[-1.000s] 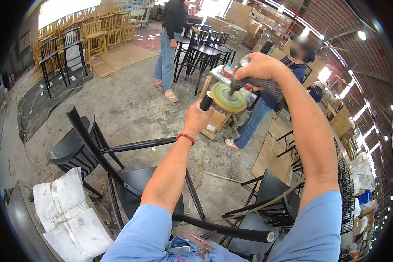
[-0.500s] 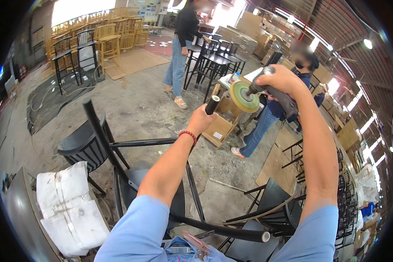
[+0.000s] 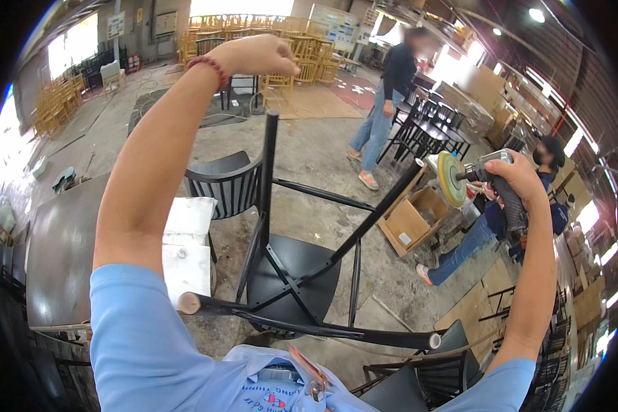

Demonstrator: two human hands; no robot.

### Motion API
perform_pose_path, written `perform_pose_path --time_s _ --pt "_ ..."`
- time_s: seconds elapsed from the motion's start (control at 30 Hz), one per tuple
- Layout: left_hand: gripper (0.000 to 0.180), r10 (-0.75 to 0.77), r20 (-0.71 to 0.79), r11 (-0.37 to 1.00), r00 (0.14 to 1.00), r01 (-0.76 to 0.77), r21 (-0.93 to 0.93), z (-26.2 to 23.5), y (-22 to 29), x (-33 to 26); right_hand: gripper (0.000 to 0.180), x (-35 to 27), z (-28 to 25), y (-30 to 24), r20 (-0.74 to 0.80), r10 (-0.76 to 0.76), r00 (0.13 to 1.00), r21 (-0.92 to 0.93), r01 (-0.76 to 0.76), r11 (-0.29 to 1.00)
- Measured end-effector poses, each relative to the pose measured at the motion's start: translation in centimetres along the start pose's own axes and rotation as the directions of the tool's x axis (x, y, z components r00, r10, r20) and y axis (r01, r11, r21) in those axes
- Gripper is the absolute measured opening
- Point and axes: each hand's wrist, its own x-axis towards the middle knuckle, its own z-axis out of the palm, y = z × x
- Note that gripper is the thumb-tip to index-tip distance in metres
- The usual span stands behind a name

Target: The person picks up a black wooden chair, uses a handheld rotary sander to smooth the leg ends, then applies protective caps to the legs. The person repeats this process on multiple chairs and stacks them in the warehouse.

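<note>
My right hand [image 3: 513, 180] grips a grey power sander [image 3: 487, 180] with a round yellow-green disc, held up at the right, clear of the chair. My left hand [image 3: 259, 56] is raised high at the top, fingers curled loosely with nothing in them; a red bead bracelet sits on that wrist. Below me lies a black metal chair [image 3: 292, 268] turned upside down, its legs pointing up and outward. One leg tip [image 3: 270, 118] rises just under my left hand without touching it.
A second black chair [image 3: 226, 180] stands behind the upturned one, beside white foam blocks [image 3: 185, 247]. An open cardboard box [image 3: 415, 220] lies on the concrete floor. One person stands at the back, another sits low at right. Wooden chairs are stacked far back; a dark tabletop is at left.
My left hand let go of the sander's side handle and rose up to the left. The view tilted down, showing the upturned chair. My right hand alone keeps the sander, now at the right.
</note>
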Motion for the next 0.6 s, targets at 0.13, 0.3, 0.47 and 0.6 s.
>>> perform_pose_path --time_s 0.13,0.3,0.47,0.6 --pt "0.047 -0.173 0.115 0.961 0.978 0.193 -0.196 3.6 -4.7 -5.2 0.034 1.0 1.9 -3.3 0.029 -0.051 0.998 -0.053 0.053 0.997" --pt "0.075 -0.228 0.231 0.91 0.946 0.291 -0.295 14.8 -11.3 -7.4 0.031 4.4 10.4 -12.8 0.12 -0.15 0.981 -0.05 0.156 0.986" --pt "0.076 -0.302 0.051 0.593 0.952 0.23 -0.772 23.5 -10.2 -3.5 0.027 9.7 18.8 -21.3 0.339 -0.085 0.937 -0.05 0.108 0.993" --pt "0.04 -0.334 0.063 0.399 0.94 0.202 -0.894 25.5 -10.1 -1.6 0.031 13.2 25.8 -25.8 0.37 -0.044 0.928 -0.097 0.086 0.992"
